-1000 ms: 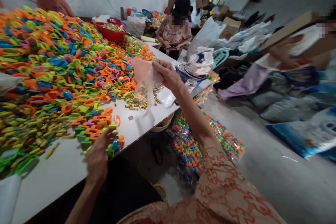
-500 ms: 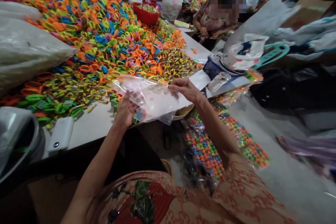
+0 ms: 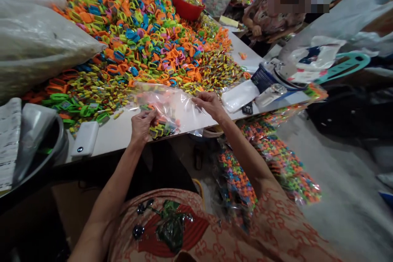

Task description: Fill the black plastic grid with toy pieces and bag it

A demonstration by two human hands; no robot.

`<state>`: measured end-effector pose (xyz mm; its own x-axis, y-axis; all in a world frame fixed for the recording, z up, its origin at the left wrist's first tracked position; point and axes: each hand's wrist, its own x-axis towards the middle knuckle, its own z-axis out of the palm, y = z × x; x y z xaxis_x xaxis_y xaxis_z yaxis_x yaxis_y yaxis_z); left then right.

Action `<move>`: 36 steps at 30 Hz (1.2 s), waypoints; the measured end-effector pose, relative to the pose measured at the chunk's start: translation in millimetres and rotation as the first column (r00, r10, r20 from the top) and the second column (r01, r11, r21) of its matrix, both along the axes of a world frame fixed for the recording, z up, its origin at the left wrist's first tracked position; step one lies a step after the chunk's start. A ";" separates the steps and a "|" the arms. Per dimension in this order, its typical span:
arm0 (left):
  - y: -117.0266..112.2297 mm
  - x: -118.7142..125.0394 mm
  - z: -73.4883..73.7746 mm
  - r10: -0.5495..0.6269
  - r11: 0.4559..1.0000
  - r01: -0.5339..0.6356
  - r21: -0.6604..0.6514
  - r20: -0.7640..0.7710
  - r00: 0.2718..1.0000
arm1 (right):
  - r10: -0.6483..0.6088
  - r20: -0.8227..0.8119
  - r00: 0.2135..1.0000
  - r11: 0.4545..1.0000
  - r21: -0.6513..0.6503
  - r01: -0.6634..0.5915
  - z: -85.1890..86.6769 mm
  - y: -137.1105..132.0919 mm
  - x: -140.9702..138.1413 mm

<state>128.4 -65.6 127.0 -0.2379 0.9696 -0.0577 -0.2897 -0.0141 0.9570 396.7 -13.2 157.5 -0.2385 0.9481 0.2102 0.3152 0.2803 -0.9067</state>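
Note:
Stretched between my two hands is a clear plastic bag (image 3: 181, 104), held low over the front of the white table (image 3: 113, 135). My left hand (image 3: 143, 125) pinches its left side, and my right hand (image 3: 210, 104) pinches the right end between thumb and fingertips. Small colourful plastic pieces (image 3: 161, 129) show beside and through the film near my left fingers; whether they lie inside the bag or under it I cannot tell. Behind the bag rises a large heap of orange, green, blue and yellow plastic toy pieces (image 3: 144, 41), with small yellow pieces (image 3: 101, 94) along its lower edge.
A white power bank (image 3: 85, 139) lies front left by a grey bucket (image 3: 61, 143). At right are a white packet (image 3: 240, 95) and a blue basket (image 3: 260, 77). Filled bags (image 3: 236, 172) lie on the floor. A red basin (image 3: 187, 7) and a person (image 3: 273, 16) are farther back.
The camera view has shifted, so the table and heap appear farther left-to-right displaced. My left fingers have closed from a looser hold into a pinch on the bag, and its film has spread flatter.

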 end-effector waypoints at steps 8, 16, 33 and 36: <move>2.1 12.2 1.4 0.159 0.981 -0.139 0.136 -0.147 0.976 | -0.137 0.210 0.968 0.962 0.262 0.080 16.6 -26.6 -51.8; -11.4 9.8 8.3 0.003 0.983 0.015 0.185 -0.099 0.995 | 0.018 0.318 0.948 0.972 0.218 -0.092 11.5 -32.7 -82.0; 65.8 -14.5 18.5 0.135 0.991 -0.129 -0.042 0.326 0.936 | -0.036 -0.341 0.939 0.966 0.230 0.120 138.5 32.3 60.1; 71.6 -16.1 25.1 0.063 0.997 -0.046 -0.056 0.376 0.924 | -0.070 -0.240 0.968 0.968 0.218 0.125 124.4 59.9 84.4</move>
<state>112.3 6.0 152.1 -0.2423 0.9499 -0.1972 -0.6298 0.0006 0.7768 481.0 46.7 281.9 -0.0671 0.8838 0.4631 0.1429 0.4679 -0.8722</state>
